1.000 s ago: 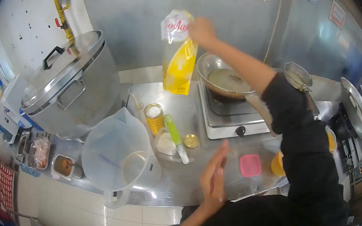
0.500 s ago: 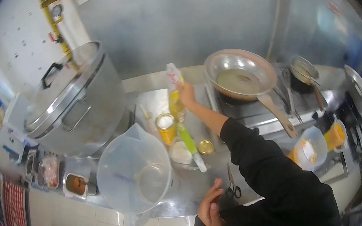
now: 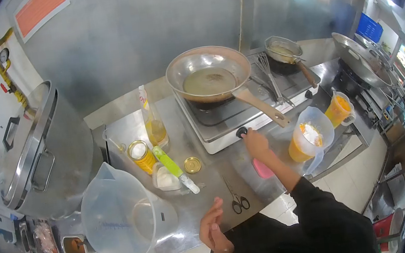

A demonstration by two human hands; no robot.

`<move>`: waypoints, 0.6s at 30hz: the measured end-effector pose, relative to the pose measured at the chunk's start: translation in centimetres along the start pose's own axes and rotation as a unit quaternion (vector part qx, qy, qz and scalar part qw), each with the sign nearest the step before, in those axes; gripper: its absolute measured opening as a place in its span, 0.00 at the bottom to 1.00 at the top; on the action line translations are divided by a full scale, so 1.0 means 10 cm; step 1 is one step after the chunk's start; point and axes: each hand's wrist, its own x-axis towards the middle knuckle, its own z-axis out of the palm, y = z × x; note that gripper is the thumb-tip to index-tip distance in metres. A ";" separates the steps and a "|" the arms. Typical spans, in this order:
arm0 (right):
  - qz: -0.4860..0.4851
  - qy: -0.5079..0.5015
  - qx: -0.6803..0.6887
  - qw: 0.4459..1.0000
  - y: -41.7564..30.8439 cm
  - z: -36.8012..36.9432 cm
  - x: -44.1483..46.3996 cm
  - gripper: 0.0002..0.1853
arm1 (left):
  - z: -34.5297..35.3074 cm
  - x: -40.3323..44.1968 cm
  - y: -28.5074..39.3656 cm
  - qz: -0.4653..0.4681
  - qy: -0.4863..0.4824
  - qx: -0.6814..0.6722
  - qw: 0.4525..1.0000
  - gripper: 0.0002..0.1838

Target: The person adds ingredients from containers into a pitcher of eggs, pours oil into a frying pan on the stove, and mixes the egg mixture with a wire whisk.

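My right hand has its fingers closed on the black stove knob at the front of the white gas stove. A frying pan with some liquid sits on the left burner, its handle pointing toward the lower right. My left hand hovers near the counter's front edge, fingers apart and holding nothing. Beside it lie black-handled scissors. The yellow oil pouch stands at the back left of the counter, near an opened yellow can. A pink lid is partly behind my right wrist.
At left are a big lidded pot and a large clear jug. A green-handled tool rests by a small tub. Two jugs with orange contents stand at right. A whisk lies on the stove.
My right hand has let go of the oil pouch, which now stands on the counter, and has moved right to the stove knob. The view has turned to the right.
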 end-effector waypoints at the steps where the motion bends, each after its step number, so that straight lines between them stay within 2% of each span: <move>1: 0.005 0.003 0.000 1.000 0.01 0.01 0.05 0.10 | 0.00 0.01 -0.01 -0.002 -0.008 0.000 1.000 0.17; 4: -0.026 -0.037 -0.037 0.998 -0.06 0.04 0.13 0.09 | -0.01 -0.04 0.01 0.006 -0.003 0.017 1.000 0.16; 6: -0.090 0.004 -0.073 0.993 0.02 0.34 0.23 0.09 | -0.01 -0.09 0.02 -0.028 0.009 -0.001 1.000 0.16; 7: -0.089 0.002 -0.074 0.993 0.05 0.50 0.29 0.09 | -0.02 -0.10 0.02 -0.053 0.020 -0.019 0.998 0.16; 8: -0.130 0.022 -0.174 0.976 0.09 0.69 0.36 0.09 | -0.02 -0.11 0.01 -0.057 0.021 -0.020 0.998 0.16; 9: -0.172 0.042 -0.272 0.946 0.05 0.71 0.34 0.10 | -0.03 -0.14 0.00 -0.035 0.020 -0.025 0.999 0.16; 10: -0.072 0.172 -0.587 0.788 -0.07 0.81 0.24 0.12 | -0.04 -0.16 -0.01 -0.013 0.018 -0.030 0.999 0.16; 11: -0.076 0.170 -0.590 0.786 -0.05 0.73 0.19 0.12 | -0.05 -0.18 0.00 -0.017 0.021 -0.031 0.999 0.16; 13: -0.233 0.193 -0.583 0.754 0.00 0.52 0.16 0.15 | -0.07 -0.22 0.05 0.005 0.013 -0.033 0.999 0.16; 15: -0.259 0.186 -0.575 0.754 0.06 0.49 0.20 0.13 | -0.10 -0.27 0.09 -0.015 0.024 -0.048 0.998 0.16; 17: -0.306 0.149 -0.393 0.854 0.22 0.56 0.31 0.10 | -0.13 -0.31 0.09 -0.033 0.035 -0.061 0.997 0.17; 18: -0.312 0.147 -0.395 0.851 0.22 0.46 0.30 0.10 | -0.15 -0.31 0.08 -0.035 0.025 -0.065 0.997 0.17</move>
